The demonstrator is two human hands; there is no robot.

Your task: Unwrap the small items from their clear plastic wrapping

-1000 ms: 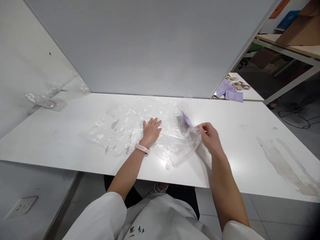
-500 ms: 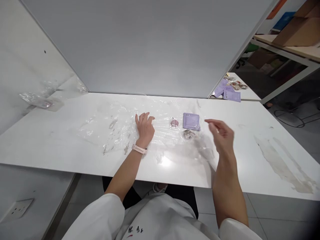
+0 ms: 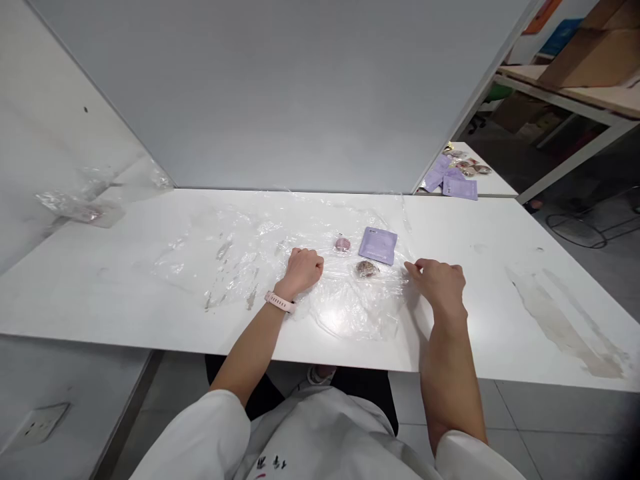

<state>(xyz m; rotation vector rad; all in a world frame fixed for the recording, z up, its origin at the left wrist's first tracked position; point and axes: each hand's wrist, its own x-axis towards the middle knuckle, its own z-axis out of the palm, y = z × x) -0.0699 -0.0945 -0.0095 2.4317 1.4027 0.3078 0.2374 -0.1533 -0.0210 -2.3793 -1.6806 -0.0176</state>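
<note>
A large sheet of clear plastic film [image 3: 345, 310] is spread crinkled over the white table. My left hand [image 3: 304, 270], with a pale pink watch band at the wrist, has its fingers curled closed on the film. My right hand [image 3: 439, 285] pinches the film's right edge between thumb and fingers. Between the hands a flat purple sachet [image 3: 379, 245] lies slightly turned. Left of the sachet is a small round pink packet [image 3: 343, 245]; a small brown wrapped item [image 3: 367, 269] sits just in front of it. All three appear to be on or under the film; I cannot tell which.
More purple sachets [image 3: 460, 189] and small wrapped items [image 3: 467, 165] lie beyond the grey panel [image 3: 300, 93] at the back right. A clear plastic packet [image 3: 83, 208] rests at the left wall. The white table [image 3: 500, 313] has a brownish stain at its right.
My left hand has closed and come nearer and to the right. My right hand has lowered to pinch the film. The sachet has turned slightly, and the film now spreads wider toward me.
</note>
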